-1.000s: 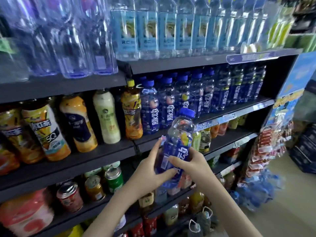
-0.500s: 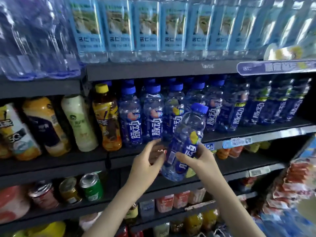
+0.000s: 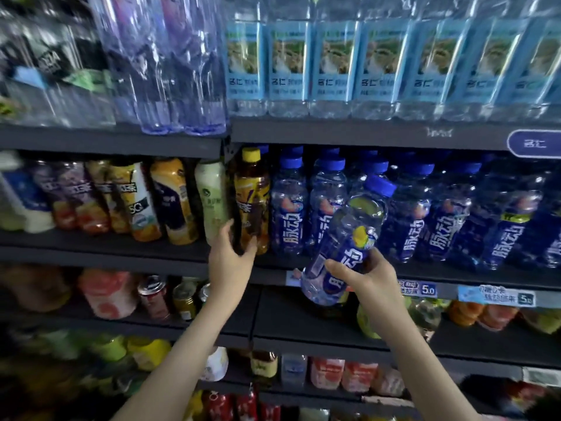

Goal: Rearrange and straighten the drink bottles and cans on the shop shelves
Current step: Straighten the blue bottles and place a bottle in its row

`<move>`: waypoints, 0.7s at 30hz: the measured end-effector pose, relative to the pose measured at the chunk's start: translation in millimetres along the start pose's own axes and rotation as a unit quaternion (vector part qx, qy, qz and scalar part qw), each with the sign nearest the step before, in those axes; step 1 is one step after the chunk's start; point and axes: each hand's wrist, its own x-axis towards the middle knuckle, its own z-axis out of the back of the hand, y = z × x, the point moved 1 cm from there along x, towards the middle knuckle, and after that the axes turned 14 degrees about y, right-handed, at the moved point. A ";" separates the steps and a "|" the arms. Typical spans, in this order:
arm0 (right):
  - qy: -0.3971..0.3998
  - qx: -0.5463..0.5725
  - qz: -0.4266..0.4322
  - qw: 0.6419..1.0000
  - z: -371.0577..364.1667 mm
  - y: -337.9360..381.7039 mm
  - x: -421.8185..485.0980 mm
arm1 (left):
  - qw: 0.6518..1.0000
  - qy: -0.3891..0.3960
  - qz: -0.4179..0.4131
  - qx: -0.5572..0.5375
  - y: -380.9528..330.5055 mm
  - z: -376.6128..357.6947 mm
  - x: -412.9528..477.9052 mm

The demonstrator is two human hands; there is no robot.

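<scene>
Shop drinks aisle: my right hand (image 3: 367, 278) wraps its fingers tight round a blue-capped bottle (image 3: 349, 235), tilted and held clear of the dark shelf (image 3: 473, 275), in front of a row of matching blue bottles (image 3: 288, 214). My left hand (image 3: 230, 262) is at the foot of the amber tea bottle (image 3: 252, 205) at that row's left end, thumb and fingers apart; whether they grip it I cannot tell. Pale-labelled water bottles (image 3: 288, 62) line the shelf above. Price tags (image 3: 425, 288) edge the shelf front. The cans (image 3: 153, 296) lower left are blurred, and both my forearms are cut off at the bottom edge.
</scene>
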 end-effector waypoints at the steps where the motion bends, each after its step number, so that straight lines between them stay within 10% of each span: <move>1: -0.006 -0.006 0.003 1.000 -6.1 0.2 3.3 | 1.000 0.023 0.008 0.006 1.5 1.8 7.4; 21: -0.161 -0.010 0.017 0.987 -101.0 -15.8 22.0 | 0.978 0.074 -0.191 -0.031 27.6 39.7 15.6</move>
